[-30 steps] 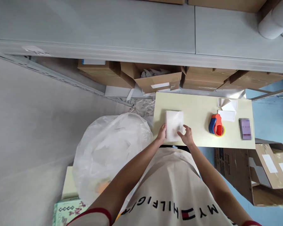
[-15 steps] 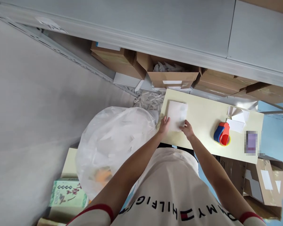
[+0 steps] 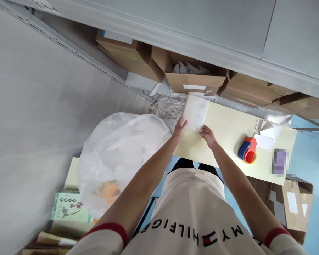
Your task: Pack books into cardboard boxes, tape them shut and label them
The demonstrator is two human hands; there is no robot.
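Just beyond white packet, open carton.

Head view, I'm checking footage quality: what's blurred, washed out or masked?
In the head view the grey surface on the left is smeared; the white packet is washed out; a pixelated patch hides something on the table; the tape dispenser looks sharp.

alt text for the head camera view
Seen from above, a person's left hand and right hand hold the near edge of a flat white packet at the far left corner of a pale yellow table. A red and blue tape dispenser sits to the right; a clear plastic bag bulges to the left.
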